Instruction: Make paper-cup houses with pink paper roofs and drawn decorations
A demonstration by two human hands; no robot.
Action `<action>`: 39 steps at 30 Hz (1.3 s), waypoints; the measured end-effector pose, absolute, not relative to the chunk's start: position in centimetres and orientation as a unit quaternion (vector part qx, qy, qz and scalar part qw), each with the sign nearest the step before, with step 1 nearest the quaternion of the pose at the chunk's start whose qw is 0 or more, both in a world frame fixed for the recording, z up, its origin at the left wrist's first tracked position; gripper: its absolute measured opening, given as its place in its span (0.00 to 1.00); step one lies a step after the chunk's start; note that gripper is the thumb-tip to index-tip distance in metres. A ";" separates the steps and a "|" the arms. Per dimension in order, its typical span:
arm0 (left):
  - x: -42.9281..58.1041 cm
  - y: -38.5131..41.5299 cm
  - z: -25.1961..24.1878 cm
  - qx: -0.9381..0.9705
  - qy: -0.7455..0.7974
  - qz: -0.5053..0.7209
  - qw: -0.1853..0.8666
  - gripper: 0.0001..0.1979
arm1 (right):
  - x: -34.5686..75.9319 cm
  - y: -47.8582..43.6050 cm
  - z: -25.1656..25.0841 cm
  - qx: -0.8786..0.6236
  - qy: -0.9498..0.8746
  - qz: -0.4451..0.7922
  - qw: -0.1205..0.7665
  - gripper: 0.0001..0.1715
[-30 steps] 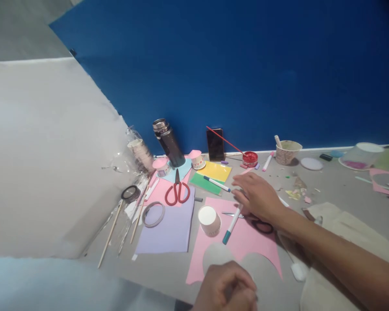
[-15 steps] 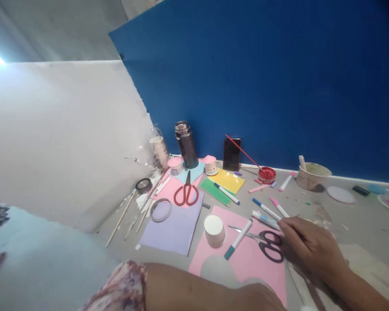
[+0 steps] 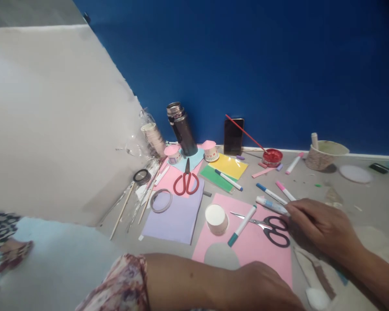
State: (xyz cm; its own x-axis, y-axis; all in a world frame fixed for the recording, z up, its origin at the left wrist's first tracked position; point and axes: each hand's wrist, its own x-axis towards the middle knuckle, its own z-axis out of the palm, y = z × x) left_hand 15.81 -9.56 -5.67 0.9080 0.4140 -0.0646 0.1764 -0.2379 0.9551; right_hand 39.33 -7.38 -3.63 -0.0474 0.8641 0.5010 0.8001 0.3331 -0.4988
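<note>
My right hand point(image 3: 320, 229) has its thumb and fingers pressed together near the end of a white and light-blue tube point(image 3: 270, 204); what is in the pinch, if anything, is hidden. My left hand point(image 3: 262, 285) reaches across the bottom over pink paper point(image 3: 259, 255), its fingers out of sight. A round grey area, seemingly a cut-out, shows in this paper. On the paper lie black-handled scissors point(image 3: 274, 229) and a green-capped marker point(image 3: 242, 225), beside an upside-down white paper cup point(image 3: 216, 219). Blue and pink markers point(image 3: 285, 190) lie just beyond the tube.
Red-handled scissors point(image 3: 186, 181) and a tape roll point(image 3: 161, 201) rest on pink and purple paper point(image 3: 173, 224). Behind stand a dark flask point(image 3: 184, 134), two pink-topped cups point(image 3: 210, 151), a phone point(image 3: 233, 137), red paint point(image 3: 272, 157) and a bowl point(image 3: 324, 157). Sticks point(image 3: 121, 214) lie left.
The view has tilted down slightly, and the desk things appear higher. My left hand shows more over the pink paper. My right hand stays pinched by the tube.
</note>
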 end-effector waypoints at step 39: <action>6.7 -1.9 2.5 0.847 0.270 0.350 0.296 0.43 | 38.0 -7.7 -3.6 -0.609 -0.658 0.189 0.401 0.24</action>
